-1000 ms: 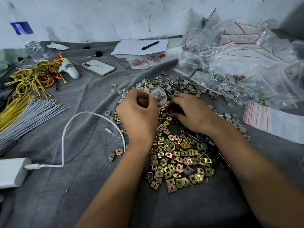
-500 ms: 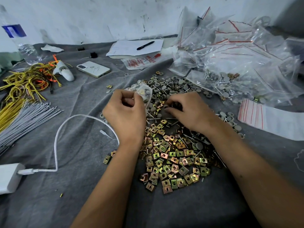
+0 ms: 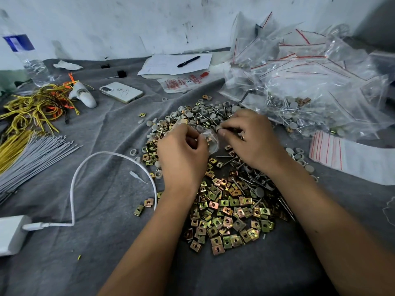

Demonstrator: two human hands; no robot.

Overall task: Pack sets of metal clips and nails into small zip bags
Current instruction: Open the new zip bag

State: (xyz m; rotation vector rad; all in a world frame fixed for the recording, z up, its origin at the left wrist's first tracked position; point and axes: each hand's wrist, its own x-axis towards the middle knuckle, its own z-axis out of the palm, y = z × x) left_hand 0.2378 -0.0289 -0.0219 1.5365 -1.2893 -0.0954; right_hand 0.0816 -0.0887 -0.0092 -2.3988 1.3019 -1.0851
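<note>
A heap of square gold-coloured metal clips [image 3: 226,214] lies on the grey cloth below my hands, mixed with nails [image 3: 252,180] and grey round caps [image 3: 205,113] farther back. My left hand [image 3: 181,154] pinches a small clear zip bag [image 3: 210,138] by its mouth, above the heap. My right hand [image 3: 252,139] is just right of the bag and pinches a small grey piece [image 3: 220,128] at the bag's opening.
A pile of filled zip bags [image 3: 316,82] rises at the back right, with flat empty bags [image 3: 350,154] beside it. On the left lie a white cable [image 3: 73,189], a charger [image 3: 10,233], grey ties [image 3: 36,154], yellow wires [image 3: 32,107], a phone [image 3: 120,92] and a bottle [image 3: 25,56]. Paper with a pen [image 3: 188,61] sits at the back.
My right hand has lifted off the heap with a small piece and come up to the bag's mouth. My left hand keeps holding the bag.
</note>
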